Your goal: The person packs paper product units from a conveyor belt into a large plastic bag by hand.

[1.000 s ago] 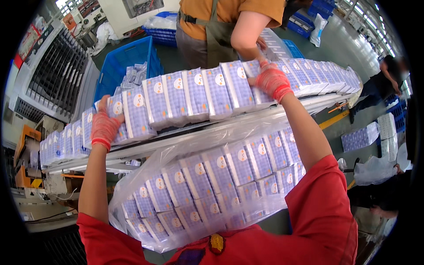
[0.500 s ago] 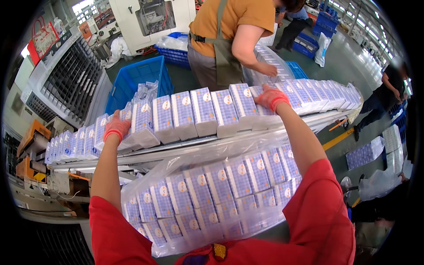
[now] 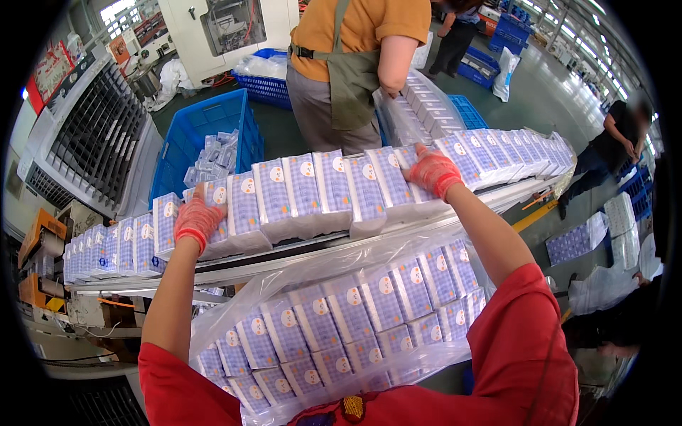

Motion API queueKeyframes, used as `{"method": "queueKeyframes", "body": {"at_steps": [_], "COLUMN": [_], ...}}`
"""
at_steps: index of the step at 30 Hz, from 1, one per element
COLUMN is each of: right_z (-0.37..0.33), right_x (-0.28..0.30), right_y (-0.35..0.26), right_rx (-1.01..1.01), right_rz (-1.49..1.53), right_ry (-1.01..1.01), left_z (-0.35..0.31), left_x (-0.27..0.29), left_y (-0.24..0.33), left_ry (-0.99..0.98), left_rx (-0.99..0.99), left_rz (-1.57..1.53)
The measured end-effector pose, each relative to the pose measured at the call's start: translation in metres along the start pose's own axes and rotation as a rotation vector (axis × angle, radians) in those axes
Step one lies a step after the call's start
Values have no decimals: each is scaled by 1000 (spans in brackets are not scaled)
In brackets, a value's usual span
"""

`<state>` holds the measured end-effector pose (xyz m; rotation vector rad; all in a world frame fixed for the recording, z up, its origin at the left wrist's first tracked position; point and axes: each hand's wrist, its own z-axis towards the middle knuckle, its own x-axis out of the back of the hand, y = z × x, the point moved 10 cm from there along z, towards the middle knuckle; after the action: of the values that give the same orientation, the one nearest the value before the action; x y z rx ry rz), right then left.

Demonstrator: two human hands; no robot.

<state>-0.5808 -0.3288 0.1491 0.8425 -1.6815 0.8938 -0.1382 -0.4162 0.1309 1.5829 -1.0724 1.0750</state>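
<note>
A long row of blue-and-white checked tissue packs [image 3: 268, 195] stands on edge along a metal-edged conveyor [image 3: 341, 245] across the middle. In a thin red glove, my left hand [image 3: 201, 216] grips packs left of centre, its fingers over their tops. My right hand [image 3: 432, 174], gloved the same way, grips the row right of centre. Several packs stand side by side between my hands, some slightly raised or tilted. Closer to me, a clear plastic bag [image 3: 241, 291] holds two layers of the same packs, its mouth spread below the conveyor.
Across the conveyor, a person in an orange shirt and apron [image 3: 355, 78] stands beside another bag of packs [image 3: 426, 106]. A blue crate [image 3: 188, 124] holds small wrapped packs. At left stands a grey slatted machine [image 3: 89, 135]. Wrapped bundles [image 3: 577, 238] lie on the right-hand floor.
My hands have come slightly closer together, squeezing the packs between them. A break shows in the row's line left of my left hand. The other person's hand has dropped behind the bag.
</note>
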Motion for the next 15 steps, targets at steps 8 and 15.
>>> {"method": "queueKeyframes", "body": {"at_steps": [8, 15], "right_z": [-17, -15], "right_x": [5, 14], "right_y": [15, 13], "right_rx": [-31, -5], "right_rz": [55, 55], "right_ry": [65, 105], "left_z": [-15, -21], "left_x": [4, 26], "left_y": [15, -5], "left_ry": [68, 134], "left_rx": [-145, -24], "left_rz": [-152, 77]}}
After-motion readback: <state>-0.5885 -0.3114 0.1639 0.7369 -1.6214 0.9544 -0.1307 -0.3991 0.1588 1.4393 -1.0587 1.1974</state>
